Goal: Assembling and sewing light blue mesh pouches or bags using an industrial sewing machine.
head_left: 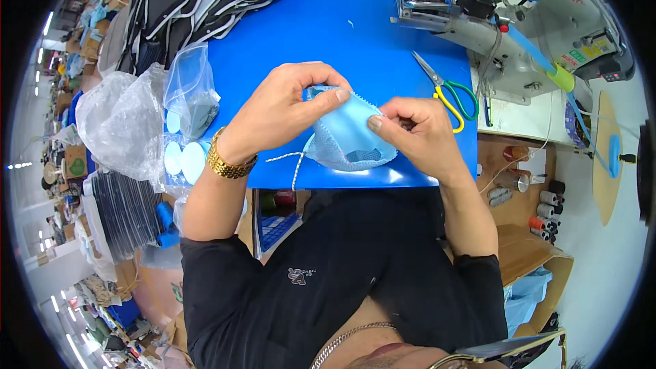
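While in 2 hands point(290, 106) point(425, 135), 1 pouch point(347, 130).

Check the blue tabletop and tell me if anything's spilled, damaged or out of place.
Nothing looks spilled or damaged. One small oddity: a pale scrap lies alone on the otherwise plain blue tabletop, beyond the light blue fabric piece in the hands, apart from everything else.

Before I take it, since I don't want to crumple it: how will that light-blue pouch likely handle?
The light-blue pouch is probably floppy: its sides bend and crease between the left hand and right hand. It is likely light, as both pinch just its edge. Its speckled cord may dangle when lifted.
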